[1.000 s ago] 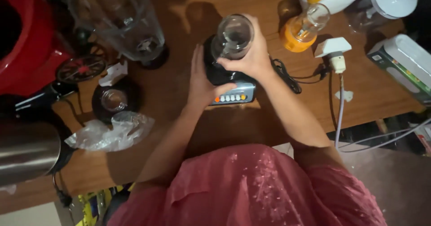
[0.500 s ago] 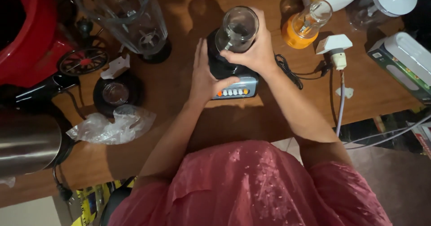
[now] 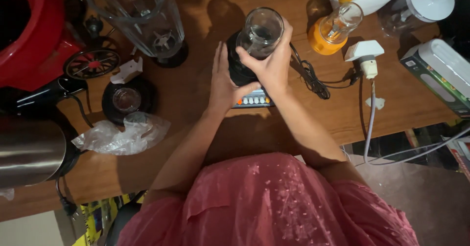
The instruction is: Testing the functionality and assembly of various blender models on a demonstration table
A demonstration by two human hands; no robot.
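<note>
Hands unchanged since a second ago: right hand (image 3: pixel 271 65) clenched round small clear glass jar (image 3: pixel 260 31) atop black blender base (image 3: pixel 245 75), left hand (image 3: pixel 223 82) steadying base on wooden surface (image 3: pixel 196 99).

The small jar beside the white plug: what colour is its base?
Orange, under a clear top, seen in the head view.

A wooden table (image 3: pixel 196 94) bears a blender base (image 3: pixel 249 97), crumpled plastic bag (image 3: pixel 122 136) and kettle (image 3: pixel 29 150).

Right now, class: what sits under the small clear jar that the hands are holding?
Under the small clear jar sits a black blender base with a button panel. The left hand and right hand cover where jar meets base.
</note>
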